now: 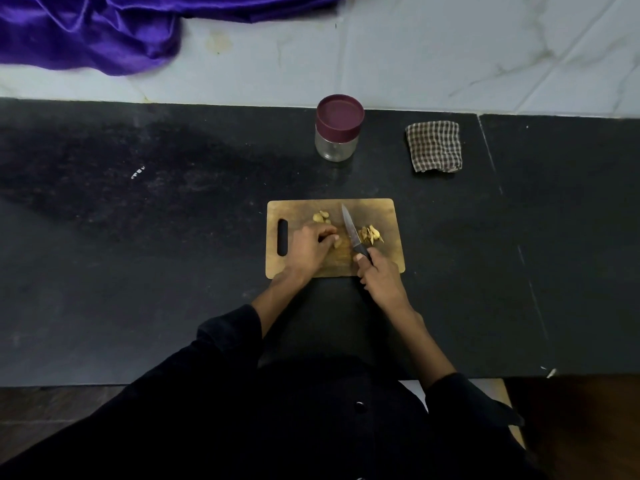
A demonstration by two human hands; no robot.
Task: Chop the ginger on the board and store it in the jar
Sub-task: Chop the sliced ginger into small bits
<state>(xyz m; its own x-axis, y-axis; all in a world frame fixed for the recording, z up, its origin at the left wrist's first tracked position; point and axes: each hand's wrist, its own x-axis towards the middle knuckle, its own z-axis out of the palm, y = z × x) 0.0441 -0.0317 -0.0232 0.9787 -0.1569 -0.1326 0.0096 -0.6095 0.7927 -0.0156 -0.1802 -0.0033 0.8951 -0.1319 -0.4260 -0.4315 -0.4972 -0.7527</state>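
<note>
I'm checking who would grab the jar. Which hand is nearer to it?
Left, though only slightly. The left hand lies on the board below and just left of the jar; the right hand, holding the knife, sits lower, nearer the person.

Bare counter (173,237) flanks board (381,209); jar (337,133), cloth (434,146) behind.

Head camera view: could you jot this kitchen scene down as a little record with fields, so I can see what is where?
surface: dark counter
board: wooden chopping board, handle slot on its left
left hand: steadying a ginger piece on the board
right hand: gripping the knife, blade pointing away
cut ginger: small pile right of the blade
uncut ginger: pieces near the board's far edge
jar: beyond the board, maroon lid on, looks empty
cloth: folded checked cloth, right of the jar
</note>
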